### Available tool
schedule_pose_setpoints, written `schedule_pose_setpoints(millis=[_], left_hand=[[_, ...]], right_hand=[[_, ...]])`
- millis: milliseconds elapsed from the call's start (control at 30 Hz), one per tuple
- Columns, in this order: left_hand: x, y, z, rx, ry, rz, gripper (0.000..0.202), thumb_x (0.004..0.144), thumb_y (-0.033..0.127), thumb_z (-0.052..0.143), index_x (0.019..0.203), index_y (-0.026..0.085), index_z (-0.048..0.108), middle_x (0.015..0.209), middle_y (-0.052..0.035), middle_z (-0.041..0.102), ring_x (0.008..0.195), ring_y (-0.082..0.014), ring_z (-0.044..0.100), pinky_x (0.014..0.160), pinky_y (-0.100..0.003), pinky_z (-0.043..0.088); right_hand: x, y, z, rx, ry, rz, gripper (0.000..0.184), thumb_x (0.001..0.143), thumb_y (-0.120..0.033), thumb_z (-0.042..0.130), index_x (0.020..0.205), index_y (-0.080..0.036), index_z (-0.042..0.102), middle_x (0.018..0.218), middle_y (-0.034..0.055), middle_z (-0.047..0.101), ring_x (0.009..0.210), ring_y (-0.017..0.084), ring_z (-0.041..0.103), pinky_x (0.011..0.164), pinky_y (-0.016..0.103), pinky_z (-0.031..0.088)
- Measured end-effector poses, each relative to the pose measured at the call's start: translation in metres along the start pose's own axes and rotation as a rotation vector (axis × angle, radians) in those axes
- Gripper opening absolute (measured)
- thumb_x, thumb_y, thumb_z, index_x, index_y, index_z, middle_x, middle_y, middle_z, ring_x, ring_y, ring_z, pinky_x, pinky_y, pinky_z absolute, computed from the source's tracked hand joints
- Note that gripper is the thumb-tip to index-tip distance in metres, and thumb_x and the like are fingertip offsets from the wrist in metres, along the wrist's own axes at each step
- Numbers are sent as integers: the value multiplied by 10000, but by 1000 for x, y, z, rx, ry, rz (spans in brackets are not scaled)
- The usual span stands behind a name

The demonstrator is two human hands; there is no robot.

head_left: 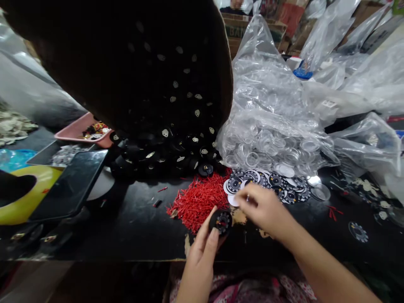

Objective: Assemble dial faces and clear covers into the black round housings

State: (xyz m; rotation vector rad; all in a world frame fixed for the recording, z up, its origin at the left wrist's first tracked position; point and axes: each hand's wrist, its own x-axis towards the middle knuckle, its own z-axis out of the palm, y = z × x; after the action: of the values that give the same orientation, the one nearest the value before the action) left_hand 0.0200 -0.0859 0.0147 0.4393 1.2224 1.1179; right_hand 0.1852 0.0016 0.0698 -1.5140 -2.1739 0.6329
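Low over the front of the black table, my left hand grips a round black gauge between thumb and fingers, its printed dial facing up. To the right and a little higher, my right hand is closed with its fingertips together. Whatever those fingertips may hold is hidden and slightly blurred. Just beyond it lies a spread of black-and-white printed dial discs. A heap of small red pointers sits directly behind the gauge.
A large dark container tips out black round housings. Clear round covers spill from a plastic bag. At left are a phone, yellow tape roll and pink tray. One loose dial disc lies far right.
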Motion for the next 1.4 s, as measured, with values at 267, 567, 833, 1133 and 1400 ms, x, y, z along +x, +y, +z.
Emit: schedule_pose_setpoints(millis=[267,567,833,1133,1400], left_hand=[[-2,-1,9,-215,-73,-91,371,815,468,720,1139,290,712,1261,-40,719,1208,-284,645,1019,-470,542],[7,23,22,-415,-102,-197,287,888,442,645,1062,230,733,1074,-55,783,988,-189,733,958,-352,553],[-1,19,20,-118,-211,-4,307,909,333,630,1208,275,669,1346,-31,664,1214,-223,634,1050,-396,504],[-18,24,16,376,-266,195,403,916,301,595,1318,285,610,1407,-40,618,1329,-240,540,1158,-408,372],[-32,26,-31,418,-167,96,374,891,343,616,1261,301,655,1363,-45,653,1306,-258,564,1125,-415,417]], right_hand=[[50,58,-20,-262,226,134,339,874,-143,574,1203,-130,659,1145,175,650,1014,323,652,897,474,489],[-26,-3,21,31,101,-306,259,974,-246,555,1184,-149,672,1279,152,663,1185,247,619,1002,433,498],[-27,-17,12,114,126,-175,188,1009,-290,499,1048,-212,666,1001,41,733,972,205,642,893,402,445],[-25,-26,21,-7,182,-168,378,1023,-230,315,669,-212,444,620,-6,511,607,147,437,654,314,332],[-25,-31,20,273,-95,-110,370,1029,-354,406,739,-211,587,717,0,651,706,160,585,713,304,422]])
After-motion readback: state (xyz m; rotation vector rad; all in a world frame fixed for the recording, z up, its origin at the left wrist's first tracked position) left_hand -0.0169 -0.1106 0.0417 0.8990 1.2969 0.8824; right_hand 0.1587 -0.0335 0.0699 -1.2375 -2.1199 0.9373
